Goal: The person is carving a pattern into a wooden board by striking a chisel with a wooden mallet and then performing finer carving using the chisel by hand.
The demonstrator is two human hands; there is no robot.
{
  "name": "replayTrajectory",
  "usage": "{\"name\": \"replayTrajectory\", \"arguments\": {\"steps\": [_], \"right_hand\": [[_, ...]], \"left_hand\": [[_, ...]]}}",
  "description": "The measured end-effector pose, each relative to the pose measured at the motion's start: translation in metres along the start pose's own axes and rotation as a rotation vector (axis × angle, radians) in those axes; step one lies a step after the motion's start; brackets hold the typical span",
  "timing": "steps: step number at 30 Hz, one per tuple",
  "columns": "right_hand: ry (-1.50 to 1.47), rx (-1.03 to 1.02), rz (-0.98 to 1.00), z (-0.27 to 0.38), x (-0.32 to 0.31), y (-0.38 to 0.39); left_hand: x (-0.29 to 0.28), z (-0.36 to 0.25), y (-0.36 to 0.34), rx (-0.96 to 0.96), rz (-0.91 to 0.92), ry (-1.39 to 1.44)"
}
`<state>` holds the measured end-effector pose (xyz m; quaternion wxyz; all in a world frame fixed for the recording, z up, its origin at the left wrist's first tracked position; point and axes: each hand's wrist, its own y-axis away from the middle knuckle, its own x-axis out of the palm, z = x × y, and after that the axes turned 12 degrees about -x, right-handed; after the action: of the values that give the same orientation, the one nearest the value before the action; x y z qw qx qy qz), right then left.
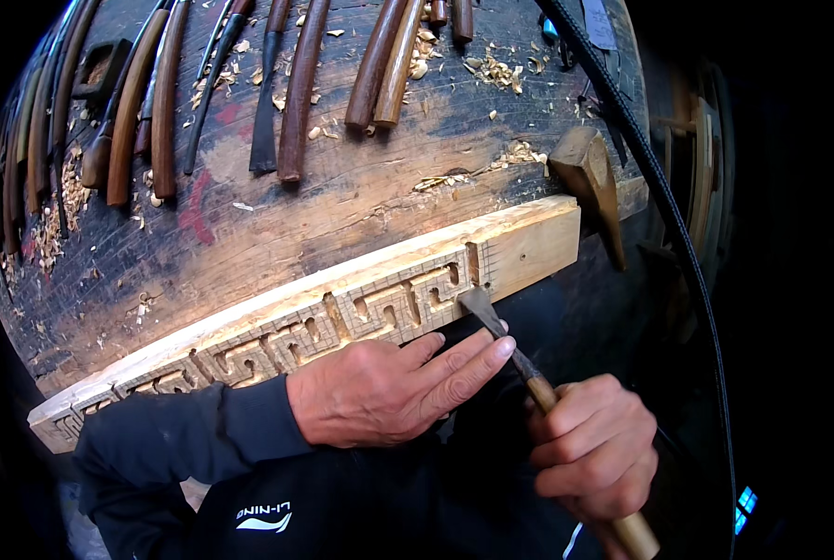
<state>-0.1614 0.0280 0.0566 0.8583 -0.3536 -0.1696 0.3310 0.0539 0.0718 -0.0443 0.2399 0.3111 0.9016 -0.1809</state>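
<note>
My right hand (596, 448) is closed round the wooden handle of a chisel (480, 306). The chisel slants up and left, and its flat metal tip rests at the near edge of a long pale board (529, 247), by the right end of the carving. A pattern of angular, maze-like grooves and pencilled lines covers most of the board's face; the right end is plain. My left hand (370, 392) lies along the near side of the board, fingers stretched out, their tips touching the chisel's blade. Its sleeve hides part of the board's left half.
Several wooden-handled carving tools (305, 93) lie in a row along the far side of the dark, worn bench (342, 201). Wood shavings (496, 70) are scattered among them. Beyond the board's right end sits a wooden mallet (585, 163). A thick black cable (664, 187) hangs down the right.
</note>
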Motion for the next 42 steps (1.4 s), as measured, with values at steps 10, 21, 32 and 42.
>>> {"name": "replayTrajectory", "arguments": {"steps": [10,21,32,42], "right_hand": [[-0.071,0.067,-0.160,-0.010,-0.003,-0.007],[-0.068,0.179,-0.108,-0.013,-0.002,-0.017],[-0.059,0.174,-0.122,-0.017,0.004,-0.014],[0.196,-0.095,-0.272,-0.017,0.044,0.017]], "left_hand": [[0.006,0.001,0.007,-0.009,-0.095,0.012],[0.007,0.001,0.009,-0.016,-0.132,0.065],[0.006,0.002,0.011,-0.006,-0.138,0.045],[0.003,0.001,0.011,0.036,-0.119,-0.026]]}}
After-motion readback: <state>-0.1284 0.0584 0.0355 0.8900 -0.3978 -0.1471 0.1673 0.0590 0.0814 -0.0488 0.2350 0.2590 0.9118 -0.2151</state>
